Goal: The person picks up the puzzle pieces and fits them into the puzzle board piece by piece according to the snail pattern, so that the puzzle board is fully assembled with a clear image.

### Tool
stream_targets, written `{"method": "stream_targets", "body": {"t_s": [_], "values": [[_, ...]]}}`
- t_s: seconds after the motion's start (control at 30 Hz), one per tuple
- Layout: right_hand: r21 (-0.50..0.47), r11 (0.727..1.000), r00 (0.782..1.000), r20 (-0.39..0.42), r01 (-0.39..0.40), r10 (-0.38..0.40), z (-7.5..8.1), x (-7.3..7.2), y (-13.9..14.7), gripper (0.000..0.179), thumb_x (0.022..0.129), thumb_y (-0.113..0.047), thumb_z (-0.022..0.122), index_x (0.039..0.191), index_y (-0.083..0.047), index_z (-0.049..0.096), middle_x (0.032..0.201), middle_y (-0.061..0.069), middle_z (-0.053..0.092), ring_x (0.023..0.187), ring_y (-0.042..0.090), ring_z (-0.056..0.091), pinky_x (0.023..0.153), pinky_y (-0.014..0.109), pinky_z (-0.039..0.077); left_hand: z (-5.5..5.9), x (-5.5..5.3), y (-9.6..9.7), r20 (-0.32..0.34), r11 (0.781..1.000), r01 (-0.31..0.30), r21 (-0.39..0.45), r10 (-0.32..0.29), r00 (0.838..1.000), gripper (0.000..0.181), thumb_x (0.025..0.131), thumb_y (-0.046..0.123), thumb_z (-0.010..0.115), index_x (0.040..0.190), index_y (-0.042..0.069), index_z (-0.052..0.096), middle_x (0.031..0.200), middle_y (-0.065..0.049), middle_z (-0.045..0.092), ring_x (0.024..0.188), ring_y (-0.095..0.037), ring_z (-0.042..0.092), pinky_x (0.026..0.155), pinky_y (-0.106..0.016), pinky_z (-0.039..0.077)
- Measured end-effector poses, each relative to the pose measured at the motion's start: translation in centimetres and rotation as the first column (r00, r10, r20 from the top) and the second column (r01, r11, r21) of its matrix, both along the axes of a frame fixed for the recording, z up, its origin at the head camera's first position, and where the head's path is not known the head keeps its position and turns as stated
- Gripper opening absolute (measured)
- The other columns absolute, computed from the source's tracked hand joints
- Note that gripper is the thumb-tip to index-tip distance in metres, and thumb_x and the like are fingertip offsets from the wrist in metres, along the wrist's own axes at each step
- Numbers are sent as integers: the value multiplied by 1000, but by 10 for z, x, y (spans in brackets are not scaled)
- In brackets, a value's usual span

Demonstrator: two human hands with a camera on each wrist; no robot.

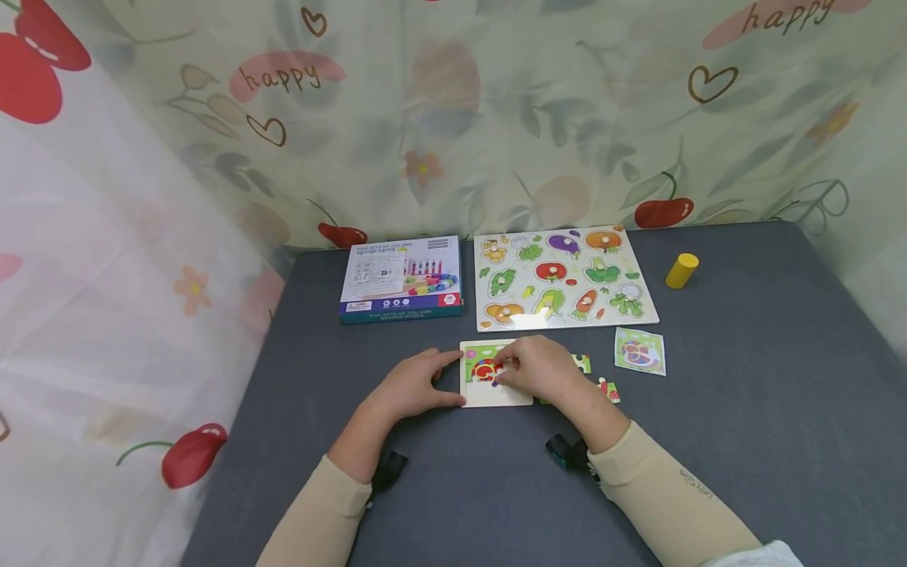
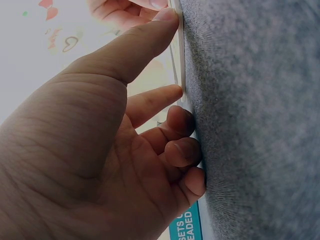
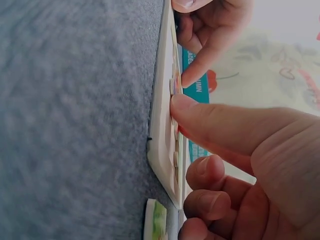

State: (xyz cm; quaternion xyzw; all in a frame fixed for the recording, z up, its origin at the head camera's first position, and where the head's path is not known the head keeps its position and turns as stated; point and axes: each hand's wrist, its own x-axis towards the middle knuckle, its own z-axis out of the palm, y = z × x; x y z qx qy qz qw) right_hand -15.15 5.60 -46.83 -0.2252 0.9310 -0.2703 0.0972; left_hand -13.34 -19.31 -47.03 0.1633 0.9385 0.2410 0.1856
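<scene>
A small wooden puzzle tray (image 1: pixel 516 398) lies in front of me, its upper part filled with colourful puzzle pieces (image 1: pixel 485 370) and its lower part bare. My left hand (image 1: pixel 412 384) touches the tray's left edge with thumb and index fingertips spread apart; its other fingers (image 2: pixel 182 151) curl loosely below. Over the tray, my right hand (image 1: pixel 542 368) pinches a puzzle piece between thumb and index finger, the thumb (image 3: pixel 187 106) low against the tray's surface. The fingers mostly hide that piece. Loose puzzle pieces (image 1: pixel 583 363) lie right of the tray, partly under the right hand.
A picture card (image 1: pixel 640 352) lies to the right, with a yellow cylinder (image 1: pixel 682 271) standing behind it. Toward the back are a vegetable peg board (image 1: pixel 567 277) and a flat boxed set (image 1: pixel 400 279). A printed curtain (image 1: pixel 453 118) hangs behind the grey table (image 1: pixel 453 488).
</scene>
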Motion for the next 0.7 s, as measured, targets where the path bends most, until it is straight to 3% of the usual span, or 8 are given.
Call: {"method": "stream_targets", "body": {"t_s": [0.17, 0.37, 0.7], "values": [[8, 1000, 1000, 7, -8, 7, 1, 1, 0, 25, 87, -26, 84, 109, -14, 80, 63, -3, 52, 58, 14, 46, 57, 32, 33, -1, 0, 0, -7, 1000, 0, -1, 0, 1000, 82, 83, 53, 83, 153, 24, 52, 90, -1, 52, 79, -18, 51, 64, -34, 37], [-85, 996, 994, 101, -40, 48, 4, 0, 4, 23, 90, -21, 80, 111, -10, 78, 61, -2, 48, 54, 13, 42, 58, 31, 33, -4, 2, -1, -15, 1000, -2, -6, 2, 1000, 81, 83, 54, 82, 152, 25, 52, 90, 0, 52, 78, -17, 50, 64, -34, 37], [-218, 974, 986, 140, -53, 85, 39, 1, 23, 28, 94, -19, 76, 119, -6, 74, 70, -1, 55, 58, 16, 48, 57, 34, 41, -2, 2, -1, -20, 1000, -6, -5, 6, 1000, 81, 83, 53, 82, 152, 24, 52, 89, 0, 51, 78, -17, 50, 63, -34, 37]]}}
